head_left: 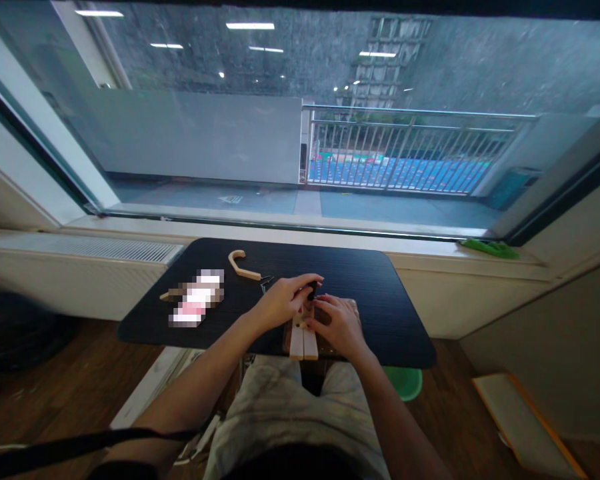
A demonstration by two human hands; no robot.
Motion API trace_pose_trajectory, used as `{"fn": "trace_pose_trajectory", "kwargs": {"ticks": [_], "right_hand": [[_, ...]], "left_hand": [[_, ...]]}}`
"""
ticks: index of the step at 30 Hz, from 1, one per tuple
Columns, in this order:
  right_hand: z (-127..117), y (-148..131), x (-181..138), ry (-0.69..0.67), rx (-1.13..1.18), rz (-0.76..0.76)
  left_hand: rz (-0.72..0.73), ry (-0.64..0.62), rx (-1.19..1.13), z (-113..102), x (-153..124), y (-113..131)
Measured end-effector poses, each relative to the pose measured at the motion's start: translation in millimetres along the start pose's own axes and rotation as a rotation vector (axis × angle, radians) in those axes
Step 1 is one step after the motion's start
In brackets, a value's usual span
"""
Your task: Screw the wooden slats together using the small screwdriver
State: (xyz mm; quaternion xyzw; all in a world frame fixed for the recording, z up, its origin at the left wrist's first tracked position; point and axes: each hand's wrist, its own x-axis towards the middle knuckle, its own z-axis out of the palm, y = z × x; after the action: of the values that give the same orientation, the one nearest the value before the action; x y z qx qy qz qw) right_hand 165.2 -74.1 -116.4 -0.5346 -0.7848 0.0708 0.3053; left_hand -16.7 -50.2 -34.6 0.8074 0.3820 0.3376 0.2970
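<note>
A small dark piece (313,288) is pinched between the thumb and fingertips of the left hand (284,301). It is too small and dark for its kind to be told. It is held just above the far end of the pale wooden strips (303,341).

The strips lie side by side at the near edge of the black table (380,293), with their near ends sticking out over the edge. The right hand (339,324) is laid on top of the wood with its fingers bent. It cannot be told if the wood is gripped or only pressed down.

The wood looks light, stiff and dry, so it should not slip easily. It is likely best held flat from above, near the middle. The dark piece looks tiny and easy to drop, so a fingertip pinch suits it.

Farther out on the table, a curved wooden piece (242,265) and a pink and white pack (198,304) are seen. A green cloth (490,248) is left on the window ledge.
</note>
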Motion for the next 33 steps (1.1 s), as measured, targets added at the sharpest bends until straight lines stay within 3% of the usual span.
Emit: {"fn": "trace_pose_trajectory", "kwargs": {"ticks": [9,18,33], "right_hand": [[1,1,0,0.002,0.008,0.01],[-1,-2,0,0.004,0.009,0.023],[-1,-1,0,-0.008,0.019,0.017]], "left_hand": [[-0.022,-0.036,-0.075,2,-2,-5],[0.027,0.126,0.122,5,0,-3],[-0.04,0.24,0.099,9,-2,-13]]}}
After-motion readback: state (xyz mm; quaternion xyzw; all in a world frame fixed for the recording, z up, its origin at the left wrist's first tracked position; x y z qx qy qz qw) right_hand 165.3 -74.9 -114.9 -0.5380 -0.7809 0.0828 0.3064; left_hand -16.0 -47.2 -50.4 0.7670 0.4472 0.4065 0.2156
